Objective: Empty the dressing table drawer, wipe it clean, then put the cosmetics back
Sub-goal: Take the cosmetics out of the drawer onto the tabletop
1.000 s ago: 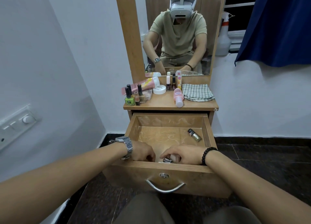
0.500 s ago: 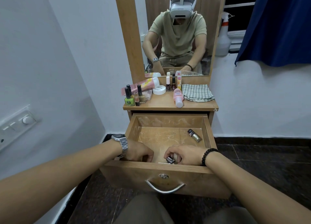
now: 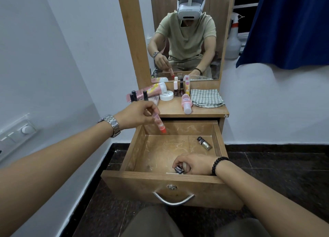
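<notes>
The wooden drawer (image 3: 137,147) stands pulled out below the dressing table top (image 3: 170,110). My left hand (image 3: 137,115) is raised over the drawer's back left corner and pinches a slim pink tube with a red cap (image 3: 160,124), cap hanging down. My right hand (image 3: 194,163) stays low at the drawer's front right, fingers curled round a small dark bottle with a silvery cap (image 3: 179,169). A gold nail polish bottle (image 3: 204,143) lies loose at the drawer's back right.
On the table top stand several nail polish bottles (image 3: 179,91), a pink tube (image 3: 151,92), a white round jar (image 3: 166,95), a pink bottle lying down (image 3: 186,103) and a folded checked cloth (image 3: 206,98). A mirror (image 3: 185,41) rises behind. A spray bottle (image 3: 234,41) sits on the sill.
My left hand has lifted out of the drawer's front, up and back toward the table top, carrying the pink tube. My right hand has stayed low in the drawer's front, holding the small bottle.
</notes>
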